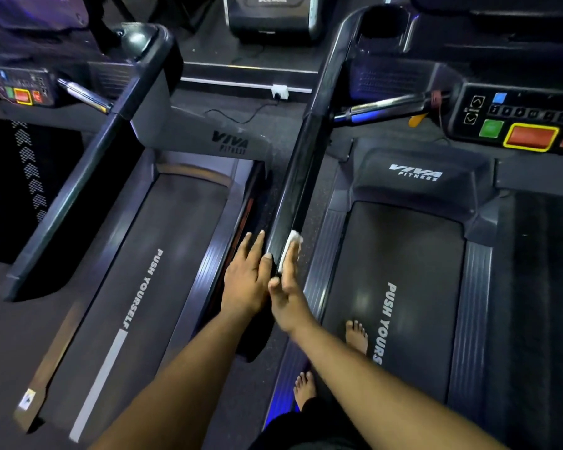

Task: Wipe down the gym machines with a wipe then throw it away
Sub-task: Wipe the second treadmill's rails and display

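**Handrail wiped with both hands laid flat**

A small white wipe (290, 250) is pressed against the right side of the long glossy black treadmill handrail (301, 177) by the straight-fingered right hand (286, 287). The rail's left side is touched by the flat, unclenched left hand (246, 277).

- Open above both treadmill belts (163, 254), either side of the black handrail (293, 190).
- Blocked ahead at the rail's far end by the console (517, 125) and crossbar (387, 107).

Both treadmill belts (163, 241) read "PUSH YOURSELF"; motor covers (416, 177) "VIVA FITNESS".
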{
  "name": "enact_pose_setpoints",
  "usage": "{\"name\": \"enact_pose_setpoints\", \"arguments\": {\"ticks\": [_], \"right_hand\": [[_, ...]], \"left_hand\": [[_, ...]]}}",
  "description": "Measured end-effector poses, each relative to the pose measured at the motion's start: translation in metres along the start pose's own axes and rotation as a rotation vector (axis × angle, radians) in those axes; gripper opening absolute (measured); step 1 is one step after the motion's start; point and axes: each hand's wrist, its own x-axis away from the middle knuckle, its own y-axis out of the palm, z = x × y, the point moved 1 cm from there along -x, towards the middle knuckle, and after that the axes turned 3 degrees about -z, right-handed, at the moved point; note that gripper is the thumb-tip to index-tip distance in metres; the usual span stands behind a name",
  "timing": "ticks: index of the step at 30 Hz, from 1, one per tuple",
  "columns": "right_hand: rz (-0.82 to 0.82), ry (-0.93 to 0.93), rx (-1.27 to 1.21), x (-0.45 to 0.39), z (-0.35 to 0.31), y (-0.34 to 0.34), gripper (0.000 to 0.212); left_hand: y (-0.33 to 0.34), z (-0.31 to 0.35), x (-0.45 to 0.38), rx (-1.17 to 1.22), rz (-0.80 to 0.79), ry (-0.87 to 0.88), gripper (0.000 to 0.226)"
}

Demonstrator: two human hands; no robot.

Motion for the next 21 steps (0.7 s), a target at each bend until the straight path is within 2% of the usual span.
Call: {"name": "enact_pose_setpoints", "arguments": {"ticks": [4, 8, 11, 17, 21], "right_hand": [[0.018, 0.011, 0.016, -0.066, -0.012, -0.042, 0.115], [-0.078, -0.044, -0.012, -0.06, -0.006, -0.052, 0.113], [-0.128, -0.023, -0.029, -0.058, 0.0, -0.051, 0.109], [0.05, -0.064, 0.022, -0.155, -0.02, -0.092, 0.114], [-0.023, -0.073, 0.051, -0.126, -0.015, -0.078, 0.108]], "left_hand": [[0.001, 0.025, -0.036, -0.034, 0.013, -0.023, 0.07], [0.004, 0.046, -0.069, -0.04, 0.04, -0.042, 0.075], [0.006, 0.056, -0.087, -0.055, 0.055, -0.042, 0.071], [0.005, 0.064, -0.102, -0.067, 0.08, -0.013, 0.068], [0.006, 0.063, -0.1, -0.135, 0.082, 0.015, 0.06]]}}
